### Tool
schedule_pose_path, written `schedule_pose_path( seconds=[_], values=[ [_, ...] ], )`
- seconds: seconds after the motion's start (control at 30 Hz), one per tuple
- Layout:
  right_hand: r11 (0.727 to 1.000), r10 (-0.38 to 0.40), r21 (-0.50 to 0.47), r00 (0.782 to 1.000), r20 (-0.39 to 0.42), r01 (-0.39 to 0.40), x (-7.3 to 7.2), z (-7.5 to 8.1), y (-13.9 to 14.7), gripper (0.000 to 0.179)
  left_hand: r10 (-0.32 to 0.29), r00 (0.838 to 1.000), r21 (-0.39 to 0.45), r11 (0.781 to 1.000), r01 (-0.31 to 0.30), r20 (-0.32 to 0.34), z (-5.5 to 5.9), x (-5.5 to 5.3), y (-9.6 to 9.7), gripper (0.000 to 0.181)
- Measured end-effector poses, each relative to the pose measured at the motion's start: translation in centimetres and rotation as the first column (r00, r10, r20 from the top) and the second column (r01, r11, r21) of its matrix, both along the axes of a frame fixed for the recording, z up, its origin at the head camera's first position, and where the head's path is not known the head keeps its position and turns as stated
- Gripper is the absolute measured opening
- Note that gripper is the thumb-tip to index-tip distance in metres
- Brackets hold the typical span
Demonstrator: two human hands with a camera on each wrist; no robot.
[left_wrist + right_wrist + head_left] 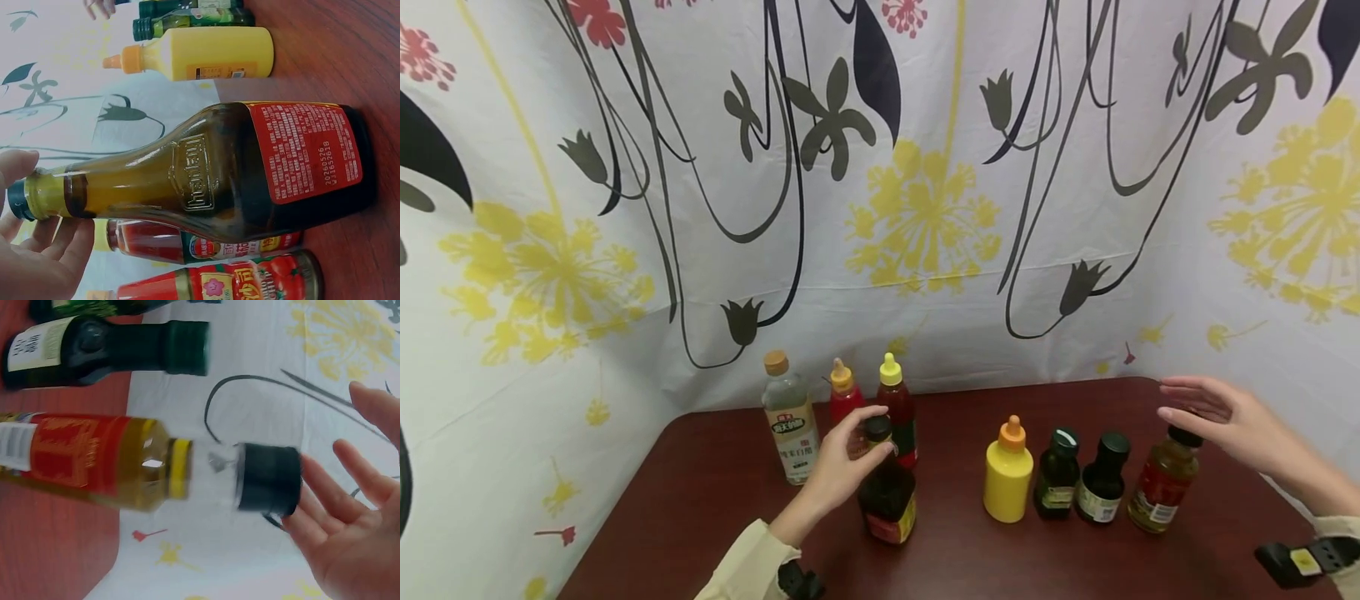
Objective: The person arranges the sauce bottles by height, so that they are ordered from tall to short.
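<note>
My left hand (833,468) is at the neck of a dark sauce bottle (883,497) with a black cap and a red-yellow label. In the left wrist view its thumb lies on one side of the neck, near the cap, and the curled fingers on the other; the bottle (237,175) stands upright on the table. On the far right, my right hand (1243,425) is beside the black cap of an amber bottle (1163,487) with a red label. The right wrist view has those fingers (337,494) spread, fingertips right at the cap's edge.
Behind the left hand stand a clear vinegar bottle (793,429), a red ketchup bottle (844,398) and a dark red sauce bottle (904,417). A yellow squeeze bottle (1007,483) and two small dark green-capped bottles (1058,479) stand mid-right on the brown table (970,562). Patterned cloth (925,342) hangs behind.
</note>
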State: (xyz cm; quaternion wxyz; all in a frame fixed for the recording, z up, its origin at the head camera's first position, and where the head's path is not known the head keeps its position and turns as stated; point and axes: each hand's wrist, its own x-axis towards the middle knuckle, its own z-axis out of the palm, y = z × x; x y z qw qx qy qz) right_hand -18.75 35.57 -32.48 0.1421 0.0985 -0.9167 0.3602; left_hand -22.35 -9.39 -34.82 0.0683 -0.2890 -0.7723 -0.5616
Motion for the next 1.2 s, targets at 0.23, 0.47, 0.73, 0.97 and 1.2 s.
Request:
schedule_pose_path(
  seconds=[0.23, 0.47, 0.73, 0.97, 1.2],
  values=[
    [0.992, -0.119, 0.05, 0.993, 0.004, 0.119, 0.3, -2.6, 1.4, 0.046, 0.009, 0.999, 0.037, 0.999, -0.01, 0.032, 0.4, 0.4, 0.2, 0.039],
    [0.99, -0.132, -0.048, 0.991, -0.037, 0.13, 0.7, -4.8, 1.8, 0.041, -0.004, 0.999, 0.087, 0.996, 0.001, 0.036, -0.3, 0.2, 0.4, 0.039],
    [0.985, -0.144, -0.11, 0.985, -0.09, 0.134, 0.7, -6.0, 1.7, 0.046, -0.071, 0.997, 0.126, 0.99, 0.068, 0.02, -0.9, -0.1, 0.2, 0.043],
    [0.984, -0.14, -0.124, 0.987, -0.079, 0.13, 0.6, -6.4, 1.8, 0.048, -0.084, 0.996, 0.135, 0.987, 0.083, 0.004, -1.3, -0.5, 0.1, 0.043],
    [0.984, -0.144, -0.119, 0.986, -0.082, 0.133, 0.4, -6.3, 1.7, 0.047, -0.053, 0.998, 0.101, 0.994, 0.051, 0.018, -0.9, -0.8, -0.1, 0.042]
  ],
)
